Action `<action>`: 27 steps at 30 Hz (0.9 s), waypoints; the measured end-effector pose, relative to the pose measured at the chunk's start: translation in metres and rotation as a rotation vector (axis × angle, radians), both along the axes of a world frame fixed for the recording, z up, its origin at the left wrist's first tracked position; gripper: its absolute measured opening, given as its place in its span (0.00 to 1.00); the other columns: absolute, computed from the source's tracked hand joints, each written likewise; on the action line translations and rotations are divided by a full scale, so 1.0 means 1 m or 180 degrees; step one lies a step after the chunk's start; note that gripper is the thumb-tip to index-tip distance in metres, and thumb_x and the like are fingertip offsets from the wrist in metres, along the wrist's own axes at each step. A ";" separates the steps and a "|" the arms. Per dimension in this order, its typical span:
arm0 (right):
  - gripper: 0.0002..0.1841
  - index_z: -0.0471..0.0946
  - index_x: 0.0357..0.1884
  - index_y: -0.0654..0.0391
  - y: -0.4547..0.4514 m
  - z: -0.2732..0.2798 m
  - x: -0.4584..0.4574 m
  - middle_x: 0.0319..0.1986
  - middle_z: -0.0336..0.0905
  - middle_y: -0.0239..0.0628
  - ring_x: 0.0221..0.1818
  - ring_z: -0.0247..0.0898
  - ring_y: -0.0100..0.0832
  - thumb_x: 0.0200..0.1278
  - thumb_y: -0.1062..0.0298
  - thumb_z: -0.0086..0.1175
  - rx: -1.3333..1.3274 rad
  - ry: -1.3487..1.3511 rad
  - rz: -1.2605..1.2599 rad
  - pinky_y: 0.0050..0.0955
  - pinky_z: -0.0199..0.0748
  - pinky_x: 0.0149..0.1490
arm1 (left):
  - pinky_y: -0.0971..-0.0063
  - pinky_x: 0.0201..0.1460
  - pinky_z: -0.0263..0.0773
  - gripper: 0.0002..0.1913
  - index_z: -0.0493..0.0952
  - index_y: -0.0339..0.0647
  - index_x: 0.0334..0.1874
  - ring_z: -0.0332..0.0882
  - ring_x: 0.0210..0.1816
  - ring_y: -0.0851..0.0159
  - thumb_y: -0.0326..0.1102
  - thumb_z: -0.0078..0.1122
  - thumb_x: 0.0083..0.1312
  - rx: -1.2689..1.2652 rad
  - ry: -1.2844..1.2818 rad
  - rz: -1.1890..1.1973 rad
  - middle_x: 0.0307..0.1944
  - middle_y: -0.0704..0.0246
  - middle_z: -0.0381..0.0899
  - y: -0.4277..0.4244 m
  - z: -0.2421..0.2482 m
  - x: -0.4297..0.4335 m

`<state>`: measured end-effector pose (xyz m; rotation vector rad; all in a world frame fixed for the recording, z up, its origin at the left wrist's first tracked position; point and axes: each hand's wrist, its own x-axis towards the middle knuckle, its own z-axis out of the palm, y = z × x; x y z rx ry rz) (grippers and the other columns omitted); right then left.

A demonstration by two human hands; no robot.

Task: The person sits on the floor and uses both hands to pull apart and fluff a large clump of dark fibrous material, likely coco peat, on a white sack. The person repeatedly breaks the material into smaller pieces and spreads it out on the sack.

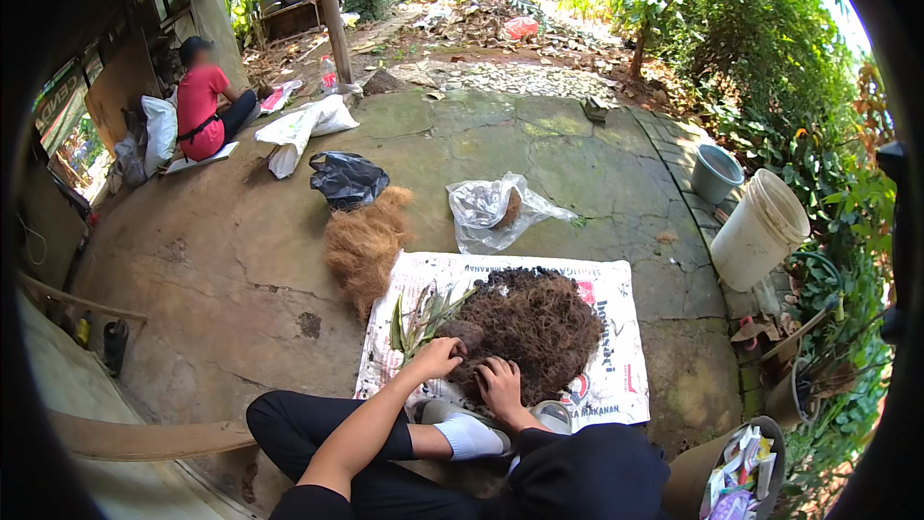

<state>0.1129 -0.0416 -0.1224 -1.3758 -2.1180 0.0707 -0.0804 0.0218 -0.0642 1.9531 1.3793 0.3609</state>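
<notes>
A large heap of dark brown fibrous material [541, 325] lies on a printed white sack [628, 347] spread on the ground. My left hand [439, 359] touches a rounded brown fibre clump [460, 334] at the heap's left edge, its fingers curled. Against the heap's near edge rests my right hand [499, 383], fingers bent into the fibres; whether it grips any cannot be told. Long green leaves [415, 321] of a plant stick out left of the clump. Beyond them is a loose pile of light brown fibre [368, 238], just off the sack.
A clear plastic bag [498, 213] with a brown lump and a black plastic bag [349, 179] lie ahead. Buckets [758, 231] and a bin of wrappers [736, 462] stand at right. A person in red [198, 108] sits far left. A curved wooden piece [151, 440] is near my knee.
</notes>
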 end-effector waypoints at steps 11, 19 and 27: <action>0.10 0.79 0.43 0.50 0.007 -0.008 0.001 0.45 0.78 0.31 0.53 0.72 0.33 0.61 0.60 0.56 -0.0045 0.0053 0.0066 0.42 0.63 0.57 | 0.65 0.43 0.73 0.13 0.78 0.40 0.43 0.78 0.38 0.56 0.34 0.62 0.57 0.0130 -0.0106 -0.0038 0.32 0.61 0.78 -0.003 -0.008 -0.004; 0.19 0.75 0.54 0.52 0.000 -0.005 0.001 0.51 0.74 0.38 0.56 0.69 0.39 0.60 0.61 0.56 -0.0188 -0.0002 0.0134 0.44 0.60 0.60 | 0.62 0.45 0.73 0.12 0.78 0.42 0.43 0.78 0.41 0.54 0.35 0.63 0.57 0.0010 0.0056 -0.0057 0.35 0.60 0.79 -0.003 0.002 -0.003; 0.25 0.72 0.58 0.53 -0.004 0.025 0.003 0.55 0.71 0.42 0.59 0.66 0.43 0.59 0.57 0.59 -0.0332 0.0460 0.0028 0.46 0.57 0.64 | 0.66 0.42 0.73 0.14 0.78 0.40 0.44 0.79 0.37 0.57 0.35 0.63 0.57 -0.0183 -0.0276 -0.0043 0.33 0.61 0.80 -0.003 0.004 0.003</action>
